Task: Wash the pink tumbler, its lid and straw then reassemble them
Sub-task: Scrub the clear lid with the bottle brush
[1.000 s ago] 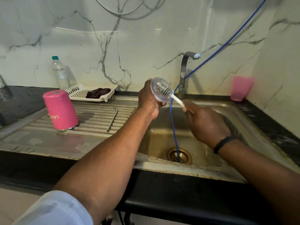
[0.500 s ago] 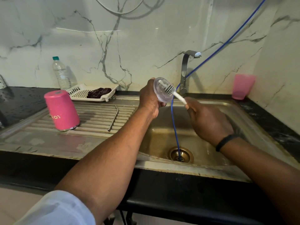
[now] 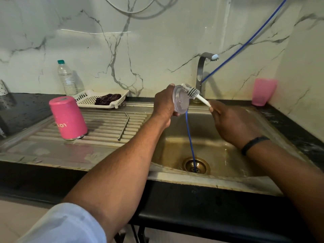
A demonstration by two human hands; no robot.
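My left hand (image 3: 164, 104) grips the clear round lid (image 3: 180, 100) on edge above the sink basin (image 3: 228, 155). In my right hand (image 3: 231, 120) is a white brush (image 3: 192, 93) by its handle, its grey bristles pressed against the lid's upper face. The pink tumbler (image 3: 68, 118) stands upside down on the steel draining board (image 3: 105, 127), to the left. A metal straw (image 3: 123, 127) lies on the board's ridges, between the tumbler and my left arm.
The tap (image 3: 201, 74) stands behind the lid, and a blue hose (image 3: 190, 137) drops from it into the drain (image 3: 196, 165). A white tray (image 3: 100, 99) with a dark cloth, a plastic bottle (image 3: 66, 78) and a pink cup (image 3: 263, 92) stand along the marble wall.
The lid has turned more edge-on in my left hand, and the brush head has slid up toward its top rim. Both hands stay over the sink.
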